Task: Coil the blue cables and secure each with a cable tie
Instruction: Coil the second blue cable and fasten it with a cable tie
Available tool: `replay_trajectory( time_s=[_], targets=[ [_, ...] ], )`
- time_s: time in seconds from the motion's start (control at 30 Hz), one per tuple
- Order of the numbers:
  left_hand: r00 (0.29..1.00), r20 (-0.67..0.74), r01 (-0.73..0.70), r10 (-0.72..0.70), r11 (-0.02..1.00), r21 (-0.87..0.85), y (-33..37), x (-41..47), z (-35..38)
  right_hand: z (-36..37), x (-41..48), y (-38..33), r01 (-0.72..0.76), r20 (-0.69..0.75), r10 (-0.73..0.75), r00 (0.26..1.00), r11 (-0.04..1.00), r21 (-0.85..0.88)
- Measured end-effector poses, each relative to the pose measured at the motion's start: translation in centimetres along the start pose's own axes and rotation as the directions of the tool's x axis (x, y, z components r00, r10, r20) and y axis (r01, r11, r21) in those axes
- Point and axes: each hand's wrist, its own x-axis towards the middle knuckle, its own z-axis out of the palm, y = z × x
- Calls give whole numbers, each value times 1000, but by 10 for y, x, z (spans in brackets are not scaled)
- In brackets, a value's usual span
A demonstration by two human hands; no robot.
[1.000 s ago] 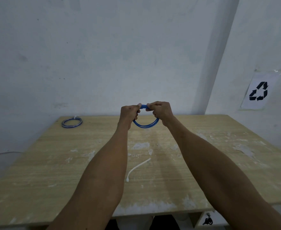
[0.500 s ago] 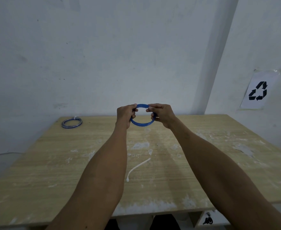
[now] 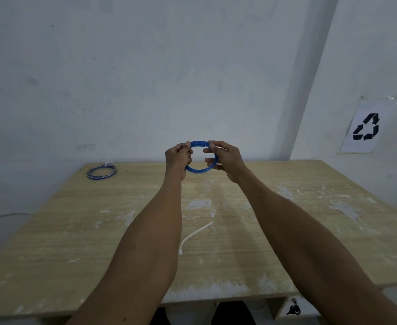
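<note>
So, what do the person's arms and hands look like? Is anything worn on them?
The left forearm and right forearm are bare to the picture's lower edge; no sleeves show. The left hand and right hand wear no gloves; no watch, bracelet or ring is visible.

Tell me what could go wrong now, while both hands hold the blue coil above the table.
1. The blue cable coil has no tie that I can see, and the white cable tie lies on the table. To fetch it, one hand must let go; the loops could spring apart.
2. The right hand holds the coil only with its fingertips, while the left hand grips it more fully; the coil might slip there.
</note>
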Motion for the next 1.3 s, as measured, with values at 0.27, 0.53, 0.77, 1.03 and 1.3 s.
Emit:
replay_trajectory(
  time_s=[0.27,0.53,0.77,1.03,1.3],
  targets=[
    [999,-4,37,-38,998,-47,-1,-6,3,5,-2,3,26,-47,-24,999,999,40],
    [995,98,29,-24,998,-52,3,-8,1,5,3,-2,6,-103,12,995,986,167],
    [999,22,-37,38,999,-40,0,-10,2,11,0,1,85,-109,-81,991,996,27],
    [999,52,5,1,994,-113,6,-14,9,9,-1,-1,43,-139,-27,990,992,115],
    [999,-26,-33,30,994,-105,2,-15,12,7,-2,-5,-14,-130,34,991,988,156]
  ],
)
